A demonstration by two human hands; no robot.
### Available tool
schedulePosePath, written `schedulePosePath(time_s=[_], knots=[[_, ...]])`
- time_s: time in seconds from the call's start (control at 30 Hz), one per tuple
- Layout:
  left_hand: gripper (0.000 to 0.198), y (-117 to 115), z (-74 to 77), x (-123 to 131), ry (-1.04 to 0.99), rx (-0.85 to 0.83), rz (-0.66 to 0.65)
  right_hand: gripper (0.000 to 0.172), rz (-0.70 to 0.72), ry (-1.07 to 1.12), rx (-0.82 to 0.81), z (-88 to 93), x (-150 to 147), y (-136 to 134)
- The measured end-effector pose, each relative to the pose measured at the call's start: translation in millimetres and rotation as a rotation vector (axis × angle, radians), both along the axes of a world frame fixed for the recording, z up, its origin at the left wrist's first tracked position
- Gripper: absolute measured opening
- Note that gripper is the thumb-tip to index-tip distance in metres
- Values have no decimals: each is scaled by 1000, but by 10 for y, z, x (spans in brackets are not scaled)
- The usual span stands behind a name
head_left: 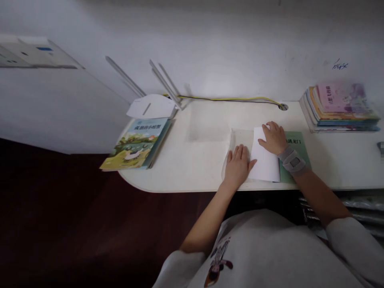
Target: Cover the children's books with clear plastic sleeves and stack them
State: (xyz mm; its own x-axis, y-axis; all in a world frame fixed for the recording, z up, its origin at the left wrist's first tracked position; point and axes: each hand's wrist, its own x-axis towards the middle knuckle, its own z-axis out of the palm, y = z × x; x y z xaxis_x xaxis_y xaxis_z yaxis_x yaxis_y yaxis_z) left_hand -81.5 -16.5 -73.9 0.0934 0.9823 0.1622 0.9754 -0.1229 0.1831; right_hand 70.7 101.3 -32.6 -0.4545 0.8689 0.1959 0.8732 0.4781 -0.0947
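A green book (295, 162) lies at the table's front edge, partly covered by a white sheet (265, 170), perhaps a turned-over page or flap. My right hand (272, 138), with a grey band on its wrist, rests on the upper part of this sheet, fingers spread and slightly bent. To the left of the sheet lies a clear plastic cover (243, 138). My left hand (237, 166) presses flat on the plastic with fingers stretched out and the thumb by the sheet's edge. How the plastic joins the book is hidden.
At the left end of the white table (192, 168), illustrated books (136, 146) overhang the edge before a white router (153, 106) with raised antennas. Yellow and black cables (228, 99) run along the wall. A book stack (340, 108) stands at right.
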Motion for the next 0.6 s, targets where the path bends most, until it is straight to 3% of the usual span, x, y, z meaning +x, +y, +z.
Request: schedulePosePath(time_s=[0.23, 0.37, 0.5, 0.6], knots=[[67, -27, -9, 34, -8, -16, 10, 38, 41, -16, 14, -24, 4, -14], [65, 25, 142, -85, -14, -82, -73, 37, 63, 8, 34, -54, 13, 13], [48, 454, 409, -273, 52, -131, -194, 38, 49, 12, 26, -63, 13, 3], [39, 900, 503, -338, 126, -127, -128, 37, 51, 28, 33, -61, 11, -3]])
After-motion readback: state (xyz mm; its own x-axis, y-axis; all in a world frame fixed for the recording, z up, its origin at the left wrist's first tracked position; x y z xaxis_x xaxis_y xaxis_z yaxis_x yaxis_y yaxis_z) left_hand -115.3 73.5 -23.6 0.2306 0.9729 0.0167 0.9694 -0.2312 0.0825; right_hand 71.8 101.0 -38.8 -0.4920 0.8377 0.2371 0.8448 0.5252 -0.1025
